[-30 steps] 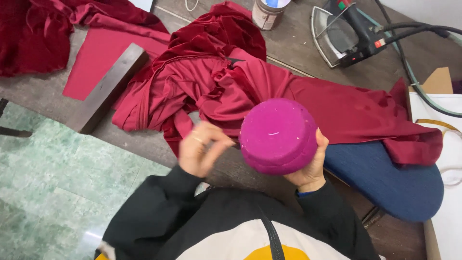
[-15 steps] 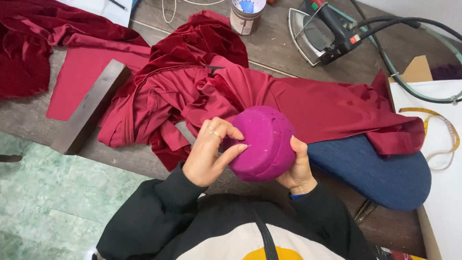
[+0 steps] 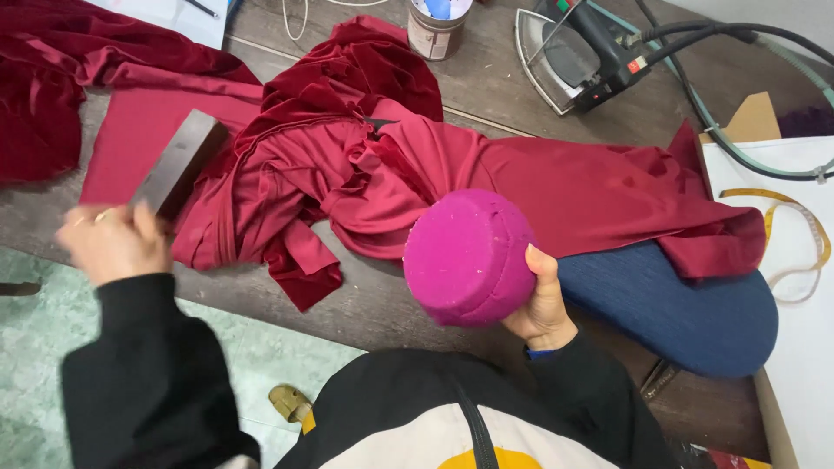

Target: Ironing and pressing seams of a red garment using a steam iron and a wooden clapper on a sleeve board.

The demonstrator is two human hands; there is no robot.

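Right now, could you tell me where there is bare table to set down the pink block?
Bare table shows along the near edge, bordered by the red cloth and the pink block in the right hand. A second strip lies between the can and the iron. The middle is crowded with cloth; the blue pad fills the right.

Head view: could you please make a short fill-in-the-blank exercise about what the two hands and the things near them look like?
1. The right hand holds a round ____ cushion.
2. The left hand is beside a dark ____ block on the table.
3. Red cloth drapes over the ____ padded board.
4. The iron lies at the ____ of the picture.

Missing words: pink; rectangular; blue; top
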